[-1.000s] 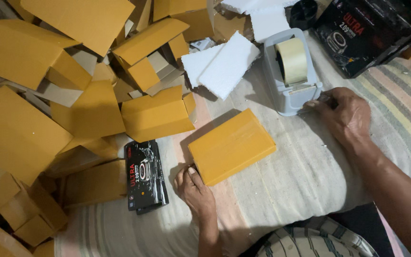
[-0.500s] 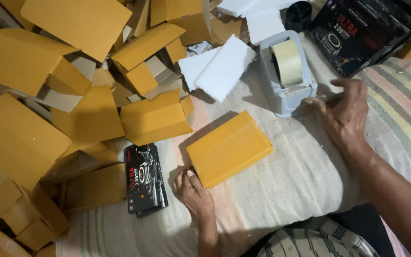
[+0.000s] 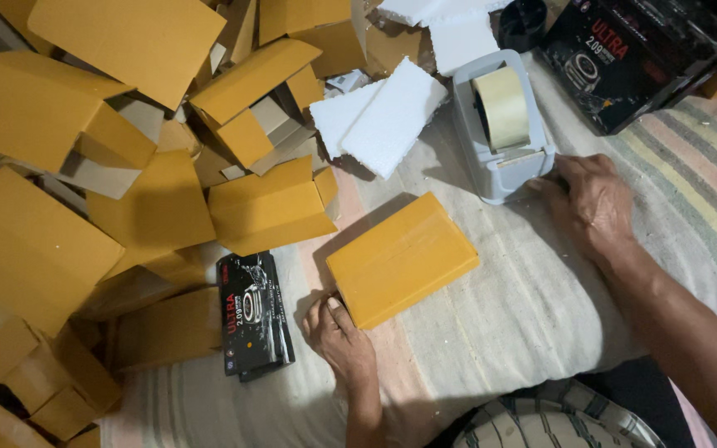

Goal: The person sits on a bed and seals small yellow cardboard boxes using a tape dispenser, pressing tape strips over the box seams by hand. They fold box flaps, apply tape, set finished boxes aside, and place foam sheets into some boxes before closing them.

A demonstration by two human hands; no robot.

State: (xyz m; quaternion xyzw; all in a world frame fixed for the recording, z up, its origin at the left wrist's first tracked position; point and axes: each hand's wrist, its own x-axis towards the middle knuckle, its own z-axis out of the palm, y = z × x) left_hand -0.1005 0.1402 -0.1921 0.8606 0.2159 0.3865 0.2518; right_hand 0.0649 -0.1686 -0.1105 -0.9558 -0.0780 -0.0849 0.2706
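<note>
A pale cloth (image 3: 524, 315) with faded stripes covers the work surface, and most of its left half is buried under a heap of flat and half-folded yellow cardboard boxes (image 3: 126, 166). Near the middle lies one closed yellow box (image 3: 402, 259), flat on the cloth and turned at a slant, apart from the heap. The left hand (image 3: 338, 332) rests at its near left corner, fingers curled loosely with the thumb touching the box edge, as though steadying it so it will not slide; it presses rather than grips. Farther away and to the right stands a grey tape dispenser (image 3: 499, 141) with a roll of tan tape (image 3: 501, 106) upright in it, its cutting end facing the near side. The right hand (image 3: 592, 199) lies palm down just beside that end, forearm stretched out from the near right, fingers bent toward the dispenser's front lip; whether they pinch any tape cannot be told. Just left of the closed box lies a small black printed carton (image 3: 252, 314), partly over the edge of the heap. Beyond the box, two white foam slabs (image 3: 383, 120) lean between the heap and the dispenser, and a larger black printed carton (image 3: 632, 58) sits at the far right.
</note>
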